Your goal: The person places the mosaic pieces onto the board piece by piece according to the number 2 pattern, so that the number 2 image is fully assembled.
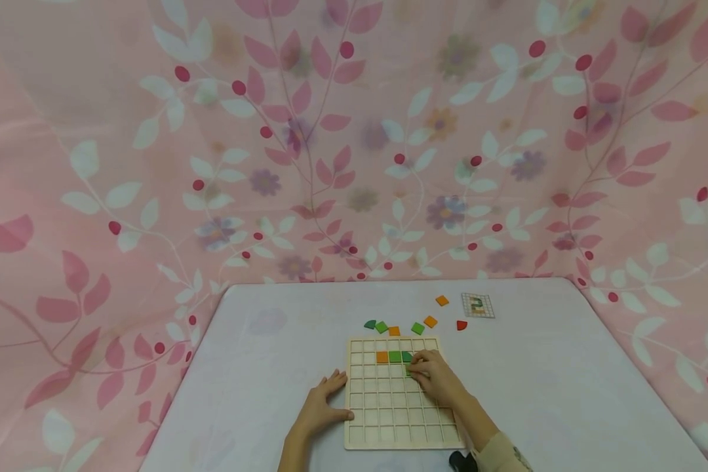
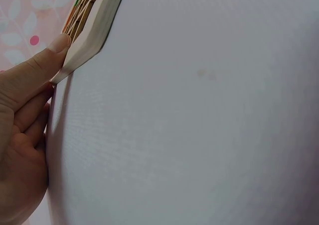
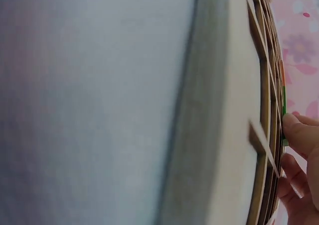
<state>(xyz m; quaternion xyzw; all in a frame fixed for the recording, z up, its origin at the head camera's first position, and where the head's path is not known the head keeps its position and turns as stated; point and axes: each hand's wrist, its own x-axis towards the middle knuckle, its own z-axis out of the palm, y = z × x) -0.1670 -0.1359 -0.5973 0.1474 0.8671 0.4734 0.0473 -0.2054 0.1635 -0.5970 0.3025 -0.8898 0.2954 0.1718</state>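
Note:
A wooden grid board (image 1: 368,419) lies on the table. My left hand (image 1: 321,406) rests against its left edge, fingers extended and thumb touching the rim; the left wrist view shows the thumb (image 2: 42,60) at the board's side. Over the upper right cells, my right hand (image 1: 439,380) pinches a small green tile (image 1: 409,371), mostly hidden by the fingers. Just above it, one row holds an orange square tile (image 1: 381,357), a green square tile (image 1: 394,356) and a dark green rounded tile (image 1: 406,356).
Beyond the board lie loose tiles: a dark green rounded one (image 1: 370,324), green squares (image 1: 381,326), orange squares (image 1: 430,322) and a red rounded one (image 1: 461,325). A gridded pattern card (image 1: 478,305) lies at the back right. Something black (image 1: 463,461) sits by the right forearm.

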